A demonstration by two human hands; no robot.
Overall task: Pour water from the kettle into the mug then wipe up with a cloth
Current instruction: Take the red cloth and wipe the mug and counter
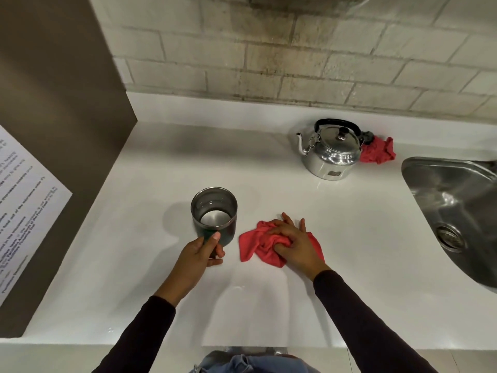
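**Cloth under right hand, mug held in left — wiping stage**

Cloth (265, 244): red, crumpled, lies on the white counter (349, 211) just right of the mug. Right hand (293, 242) presses down on it, palm flat, fingers (289, 220) partly spread past the far edge, thumb bunching folds. Judged soft, limp, light; grips best with a flat palm and bunched fabric, since one pinched corner would only drag it. Wet cloth likely slides easily on this glossy surface.

Small water drops (239, 287) show near the front edge, between the forearms; a few more at the near left. Not yet wiped, by the look.

Mug (214, 215): dark body, steel inside, upright. Left hand (200, 254) wraps the lower wall, fingers closed around it. Water level inside unclear. Judged rigid, smooth, possibly slick if wet; low wrap keeps it steady.

Kettle (330, 152): metal, lid on, stands well apart at far right, untouched. Black handle arches overhead — the obvious hold. A second red rag (377, 152) lies behind it. Sink (454, 205) at right
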